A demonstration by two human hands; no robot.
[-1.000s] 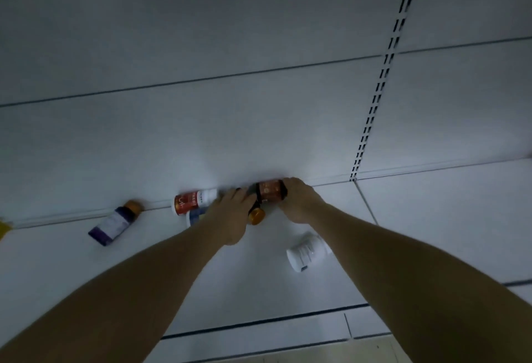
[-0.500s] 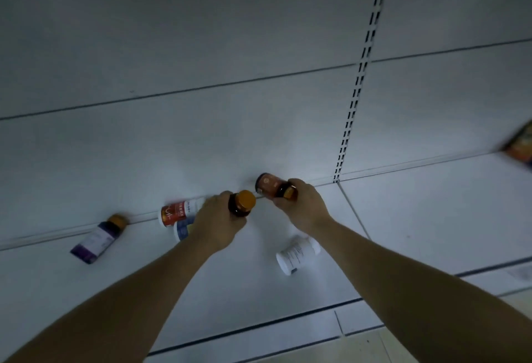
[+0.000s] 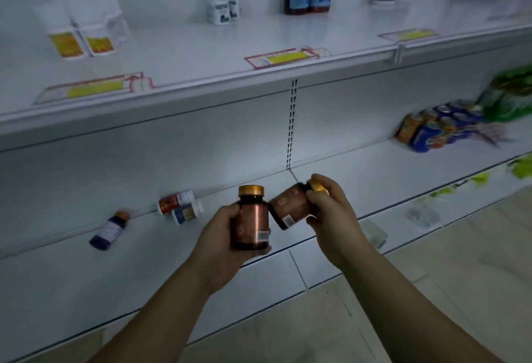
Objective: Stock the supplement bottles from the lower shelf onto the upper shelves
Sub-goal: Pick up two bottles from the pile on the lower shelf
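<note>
An upright bottle [image 3: 250, 218] is held in the left hand [image 3: 220, 237], a tilted bottle [image 3: 290, 207] just right of it in the right hand [image 3: 331, 212]. Behind and left, a lone bottle [image 3: 108, 231] and a bottle pair [image 3: 180, 207] are laid on the lower shelf [image 3: 86, 276].

Two bare hands are shown, the left hand [image 3: 223, 236] and the right hand [image 3: 331, 210]; each is continued by an uncovered forearm, the left forearm [image 3: 161, 305] and the right forearm [image 3: 403, 290], bared along all the length that is framed; the forearms are seen as slender and smooth, widened toward the lower edge by the wide lens; knuckles are outlined on the right hand; finer detail such as nails is lost to dim light and blur; whether sleeves are worn higher up cannot be told.
</note>
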